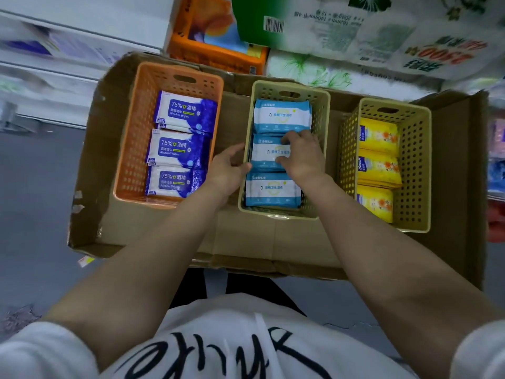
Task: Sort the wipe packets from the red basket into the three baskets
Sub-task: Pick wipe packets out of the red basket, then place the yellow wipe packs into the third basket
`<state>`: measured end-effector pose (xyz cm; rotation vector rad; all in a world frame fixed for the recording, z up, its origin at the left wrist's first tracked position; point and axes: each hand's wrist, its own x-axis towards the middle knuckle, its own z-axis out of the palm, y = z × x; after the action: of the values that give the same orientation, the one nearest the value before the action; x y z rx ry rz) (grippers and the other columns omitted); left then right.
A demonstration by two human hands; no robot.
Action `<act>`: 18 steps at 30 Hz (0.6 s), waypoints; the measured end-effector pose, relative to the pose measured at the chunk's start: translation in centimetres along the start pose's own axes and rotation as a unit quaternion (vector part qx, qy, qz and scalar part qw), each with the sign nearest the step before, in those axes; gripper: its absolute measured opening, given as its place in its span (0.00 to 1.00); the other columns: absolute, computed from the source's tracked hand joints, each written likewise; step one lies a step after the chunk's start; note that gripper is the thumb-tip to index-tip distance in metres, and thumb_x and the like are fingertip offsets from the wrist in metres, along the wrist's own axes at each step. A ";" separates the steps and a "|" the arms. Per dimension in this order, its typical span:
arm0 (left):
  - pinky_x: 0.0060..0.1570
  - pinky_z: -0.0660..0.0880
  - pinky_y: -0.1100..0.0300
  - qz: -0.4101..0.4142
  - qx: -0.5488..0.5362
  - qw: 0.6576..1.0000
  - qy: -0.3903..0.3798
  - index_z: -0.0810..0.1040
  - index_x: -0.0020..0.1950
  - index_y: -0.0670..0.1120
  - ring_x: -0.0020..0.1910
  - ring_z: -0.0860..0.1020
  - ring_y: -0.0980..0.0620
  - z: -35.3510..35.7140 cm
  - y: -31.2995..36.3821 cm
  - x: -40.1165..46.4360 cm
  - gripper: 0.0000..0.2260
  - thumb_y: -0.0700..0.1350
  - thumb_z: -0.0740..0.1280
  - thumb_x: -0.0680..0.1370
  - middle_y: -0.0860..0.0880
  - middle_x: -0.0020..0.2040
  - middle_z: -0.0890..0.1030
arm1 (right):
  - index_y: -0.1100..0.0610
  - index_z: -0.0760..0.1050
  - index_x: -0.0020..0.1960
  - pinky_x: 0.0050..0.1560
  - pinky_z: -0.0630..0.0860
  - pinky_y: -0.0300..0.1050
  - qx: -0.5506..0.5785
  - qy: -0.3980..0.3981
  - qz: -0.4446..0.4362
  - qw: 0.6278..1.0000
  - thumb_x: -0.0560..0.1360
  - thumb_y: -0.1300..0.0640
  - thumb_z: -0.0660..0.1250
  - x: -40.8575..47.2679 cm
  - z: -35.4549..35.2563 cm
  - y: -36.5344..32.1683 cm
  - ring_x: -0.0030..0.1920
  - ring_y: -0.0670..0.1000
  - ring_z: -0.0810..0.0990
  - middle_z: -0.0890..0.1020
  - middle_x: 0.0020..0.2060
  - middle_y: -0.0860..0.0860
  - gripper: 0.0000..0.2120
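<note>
Flattened cardboard (153,228) on a grey floor carries three baskets in a row. Over the middle, cream basket (322,110), the right hand (302,155) has its fingers curled onto the middle light-blue wipe packet (269,154) — pinching its right end. The left hand (228,166) is at that basket's left wall, fingers loosely curled, holding nothing. Dark-blue alcohol wipe packets (177,149) fill the orange basket (136,138); yellow packets (378,168) sit in the yellow basket (415,160) — three apiece on top.

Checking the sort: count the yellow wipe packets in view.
3 on top, all in the yellow basket on the right: far, middle, near. Edges beneath suggest more packets stacked under them, hidden.
</note>
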<state>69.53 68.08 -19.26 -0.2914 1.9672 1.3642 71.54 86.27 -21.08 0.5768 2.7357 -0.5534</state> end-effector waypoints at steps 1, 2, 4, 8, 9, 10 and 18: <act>0.55 0.80 0.52 -0.001 0.002 1.000 -0.002 0.69 0.74 0.55 0.58 0.75 0.51 -0.1 0.0 0.0 0.23 0.40 0.67 0.80 0.47 0.69 0.73 | 0.52 0.72 0.65 0.63 0.68 0.47 -0.003 -0.006 -0.001 1.000 0.74 0.53 0.72 -0.1 0.0 0.0 0.66 0.56 0.68 0.72 0.63 0.54 0.21; 0.57 0.80 0.50 -0.001 0.005 1.000 -0.004 0.69 0.74 0.55 0.60 0.76 0.50 -0.1 0.1 -0.1 0.23 0.40 0.67 0.80 0.47 0.69 0.73 | 0.52 0.72 0.65 0.63 0.68 0.47 -0.004 -0.014 -0.004 1.000 0.74 0.53 0.72 -0.2 -0.2 0.0 0.66 0.56 0.68 0.72 0.63 0.54 0.21; 0.59 0.79 0.47 0.004 0.016 1.000 -0.008 0.69 0.74 0.54 0.64 0.75 0.48 -0.6 0.4 -0.2 0.23 0.42 0.67 0.80 0.46 0.70 0.73 | 0.53 0.72 0.66 0.64 0.69 0.49 0.007 -0.032 -0.003 0.999 0.75 0.51 0.71 -0.4 -0.9 -0.1 0.66 0.56 0.69 0.72 0.63 0.55 0.21; 0.62 0.76 0.46 0.049 0.035 0.998 0.008 0.71 0.73 0.50 0.63 0.76 0.46 -4.3 2.0 -1.2 0.23 0.49 0.69 0.79 0.45 0.66 0.76 | 0.55 0.73 0.68 0.63 0.73 0.51 0.030 -0.015 -0.006 0.999 0.78 0.47 0.68 -1.3 -3.9 -1.7 0.66 0.57 0.73 0.75 0.66 0.56 0.22; 0.62 0.76 0.46 0.065 0.041 0.997 0.014 0.72 0.72 0.49 0.62 0.77 0.46 -5.8 2.5 -1.6 0.22 0.50 0.69 0.79 0.46 0.62 0.77 | 0.54 0.73 0.69 0.62 0.73 0.50 0.030 -0.003 -0.008 1.000 0.78 0.47 0.67 -1.6 -4.9 -2.5 0.66 0.57 0.73 0.75 0.67 0.56 0.22; 0.61 0.76 0.48 0.083 0.053 0.995 0.024 0.74 0.70 0.48 0.59 0.78 0.46 -7.5 3.0 -2.0 0.20 0.51 0.68 0.79 0.47 0.58 0.79 | 0.54 0.73 0.69 0.62 0.73 0.50 0.029 0.012 -0.010 0.999 0.79 0.46 0.66 -2.0 -5.9 -3.6 0.67 0.57 0.74 0.75 0.68 0.55 0.22; 0.61 0.70 0.55 0.312 0.240 0.903 0.174 0.78 0.65 0.46 0.61 0.77 0.46 -27.5 3.7 -7.7 0.16 0.47 0.69 0.78 0.44 0.60 0.81 | 0.54 0.73 0.69 0.64 0.69 0.48 0.037 0.164 -0.110 0.980 0.79 0.49 0.66 -8.5 -9.8 -19.5 0.66 0.55 0.73 0.77 0.66 0.54 0.20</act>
<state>61.35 43.70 -6.33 0.3951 2.7742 1.1725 68.59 71.20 -3.41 0.4162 3.1274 -0.6680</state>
